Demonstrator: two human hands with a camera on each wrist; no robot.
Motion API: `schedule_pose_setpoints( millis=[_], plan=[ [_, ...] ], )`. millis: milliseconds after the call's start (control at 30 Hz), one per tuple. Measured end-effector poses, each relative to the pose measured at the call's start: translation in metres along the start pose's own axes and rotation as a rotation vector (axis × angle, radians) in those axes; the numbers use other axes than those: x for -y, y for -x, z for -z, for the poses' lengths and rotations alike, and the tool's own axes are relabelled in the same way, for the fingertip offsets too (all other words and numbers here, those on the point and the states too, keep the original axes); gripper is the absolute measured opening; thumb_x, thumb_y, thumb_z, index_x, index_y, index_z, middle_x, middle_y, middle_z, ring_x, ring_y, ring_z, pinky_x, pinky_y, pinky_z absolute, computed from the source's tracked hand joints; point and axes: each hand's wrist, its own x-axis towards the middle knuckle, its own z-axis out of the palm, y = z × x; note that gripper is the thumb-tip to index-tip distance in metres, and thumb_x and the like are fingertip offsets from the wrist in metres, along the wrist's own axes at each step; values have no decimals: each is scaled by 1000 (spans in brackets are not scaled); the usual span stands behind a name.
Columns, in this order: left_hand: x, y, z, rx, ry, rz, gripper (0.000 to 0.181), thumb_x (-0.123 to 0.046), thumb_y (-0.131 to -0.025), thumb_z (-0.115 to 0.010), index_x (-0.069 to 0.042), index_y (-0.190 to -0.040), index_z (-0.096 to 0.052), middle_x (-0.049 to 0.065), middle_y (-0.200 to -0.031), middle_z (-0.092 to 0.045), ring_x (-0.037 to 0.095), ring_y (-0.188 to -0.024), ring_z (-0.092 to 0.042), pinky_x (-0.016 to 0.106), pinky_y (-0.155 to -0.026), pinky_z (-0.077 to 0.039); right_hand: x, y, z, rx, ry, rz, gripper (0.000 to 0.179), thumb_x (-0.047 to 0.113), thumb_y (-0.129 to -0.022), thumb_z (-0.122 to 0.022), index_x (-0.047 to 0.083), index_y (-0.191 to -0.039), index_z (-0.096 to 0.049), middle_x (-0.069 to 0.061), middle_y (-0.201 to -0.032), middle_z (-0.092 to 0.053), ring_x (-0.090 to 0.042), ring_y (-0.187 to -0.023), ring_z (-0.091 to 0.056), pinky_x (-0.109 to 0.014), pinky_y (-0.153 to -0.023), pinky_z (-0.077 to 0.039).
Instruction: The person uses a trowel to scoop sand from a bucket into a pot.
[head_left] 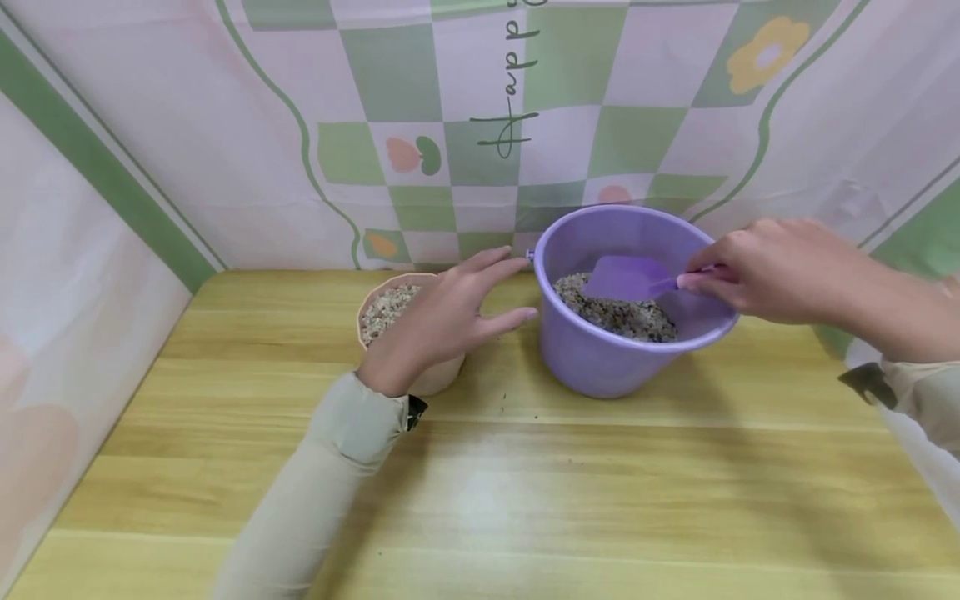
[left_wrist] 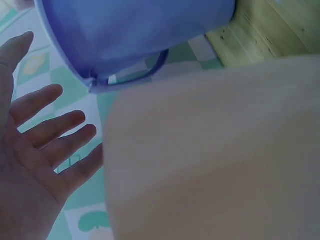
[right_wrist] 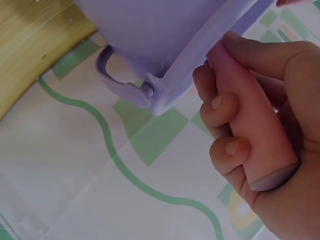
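A purple bucket (head_left: 600, 367) stands on the table with a dark, speckled gravel-like mix (head_left: 622, 321) inside. My right hand (head_left: 787, 267) is at its right rim, gripping a small purple shovel whose blade (head_left: 630, 277) lies over the mix. In the right wrist view, fingers curl round the shovel's thick pinkish handle (right_wrist: 260, 125). To the left, a pale flower pot (head_left: 438, 379) holds light granules (head_left: 386, 310), partly hidden by my left hand (head_left: 450, 312). That hand reaches past the pot towards the bucket, fingers spread and holding nothing; the left wrist view shows its open palm (left_wrist: 25, 170).
The wooden table (head_left: 480, 500) ends at a patterned cloth backdrop (head_left: 480, 75) close behind the bucket and pot. A few dark crumbs (head_left: 536, 416) lie on the wood. The bucket's carrying handle (right_wrist: 117, 82) hangs at its side.
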Motion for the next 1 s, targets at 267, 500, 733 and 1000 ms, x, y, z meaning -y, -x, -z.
schedule_pose_setpoints(
  millis=[267, 500, 733, 1000],
  plan=[
    [-8, -11, -10, 18, -3, -43, 64, -57, -94, -60, -20, -145, -53, 9, -156, -40, 30, -138, -45, 50, -108, -42, -6, 3, 2, 47, 21, -21, 6, 26, -88, -78, 25, -94, -79, 15, -60, -57, -9, -54, -49, -33, -47, -42],
    [-10, -18, -15, 31, -2, -29, 66, -62, -92, -59, -19, -142, -57, 6, -156, -40, 24, -146, -31, 51, -114, -33, -13, 1, 7, 85, 62, -24, 8, 26, -84, -81, 21, -91, -79, 13, -65, -64, -11, -57, -57, -38, -48, -48],
    [-13, -23, -18, 19, 11, -28, 67, -65, -84, -66, -18, -132, -63, 7, -157, -38, 25, -141, -41, 45, -110, -41, -19, -4, 13, 137, 119, 4, 12, 28, -81, -82, 19, -89, -79, 1, -82, -75, -26, -71, -70, -52, -59, -55],
    [-12, -25, -24, -28, 16, -75, 59, -60, -81, -72, -16, -120, -65, 8, -150, -48, 23, -125, -58, 36, -101, -50, -17, -10, 15, 171, 196, 28, 11, 27, -79, -81, 26, -78, -71, 9, -70, -63, -15, -61, -56, -47, -51, -49]
  ],
)
